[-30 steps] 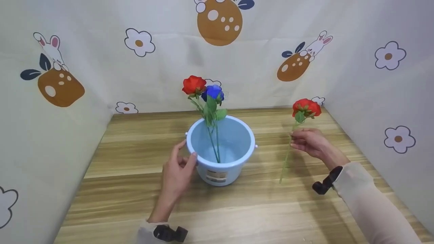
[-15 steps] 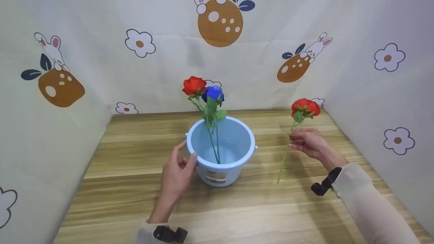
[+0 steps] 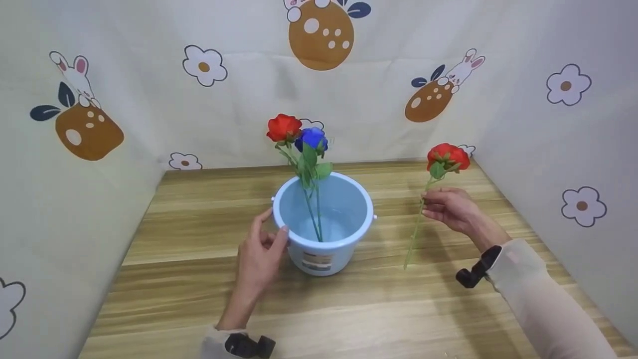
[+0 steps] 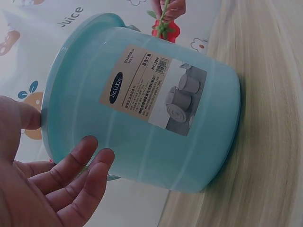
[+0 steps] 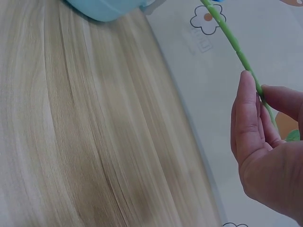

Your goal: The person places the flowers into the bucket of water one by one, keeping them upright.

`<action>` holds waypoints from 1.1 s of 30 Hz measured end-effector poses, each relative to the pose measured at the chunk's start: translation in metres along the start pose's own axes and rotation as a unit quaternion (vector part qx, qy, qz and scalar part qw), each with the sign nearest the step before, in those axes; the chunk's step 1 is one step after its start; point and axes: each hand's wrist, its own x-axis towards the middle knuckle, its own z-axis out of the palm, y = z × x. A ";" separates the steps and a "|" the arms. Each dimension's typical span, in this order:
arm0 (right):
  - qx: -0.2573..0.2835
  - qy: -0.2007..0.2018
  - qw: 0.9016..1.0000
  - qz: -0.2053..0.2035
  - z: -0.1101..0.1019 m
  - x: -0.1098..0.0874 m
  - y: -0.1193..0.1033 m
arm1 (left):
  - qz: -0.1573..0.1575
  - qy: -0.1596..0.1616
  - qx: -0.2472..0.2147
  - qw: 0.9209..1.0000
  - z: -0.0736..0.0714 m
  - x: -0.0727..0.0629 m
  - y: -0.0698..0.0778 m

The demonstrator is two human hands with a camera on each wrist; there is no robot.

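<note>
A light blue bucket [image 3: 324, 257] stands upright on the wooden table. A red rose [image 3: 284, 128] and a blue rose [image 3: 313, 139] lean in it, heads above the rim. My left hand [image 3: 259, 259] holds the bucket's left side, thumb and index finger against the rim; in the left wrist view the other fingers of the left hand [image 4: 52, 184] are bent loosely beside the wall. My right hand [image 3: 453, 209] pinches the green stem [image 5: 244, 61] of another red rose [image 3: 448, 157] between thumb and fingers. That rose is apart from the bucket, to its right, flower up.
The wood-grain table [image 3: 189, 279] ends at a pale printed cloth [image 3: 239, 99] at the back and both sides. A printed label [image 4: 151, 90] is on the bucket's wall. Small white knobs stick out at its rim. A dark strapped device [image 3: 478, 269] is on each wrist.
My right hand has moved slightly left with its red rose, and the stem's lower end has swung left. The left hand and the bucket stay in place.
</note>
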 end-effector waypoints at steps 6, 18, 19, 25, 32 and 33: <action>-0.001 -0.002 1.000 -0.003 0.003 0.001 -0.001 | 0.000 0.005 -0.006 1.000 0.000 -0.001 -0.001; 0.004 -0.009 1.000 -0.014 0.008 0.001 -0.003 | -0.005 -0.004 -0.002 1.000 -0.001 0.000 0.001; 0.003 -0.010 1.000 -0.016 0.009 0.000 -0.003 | -0.006 -0.005 -0.003 1.000 -0.001 0.000 0.001; 0.005 -0.014 1.000 -0.018 0.009 0.000 -0.003 | -0.009 -0.008 -0.004 1.000 -0.002 0.000 0.002; 0.011 -0.017 1.000 -0.017 0.012 0.000 -0.004 | -0.013 -0.006 0.001 1.000 -0.001 -0.001 0.001; 0.011 -0.018 1.000 -0.017 0.012 0.000 -0.004 | -0.011 -0.003 0.003 1.000 -0.001 -0.001 0.001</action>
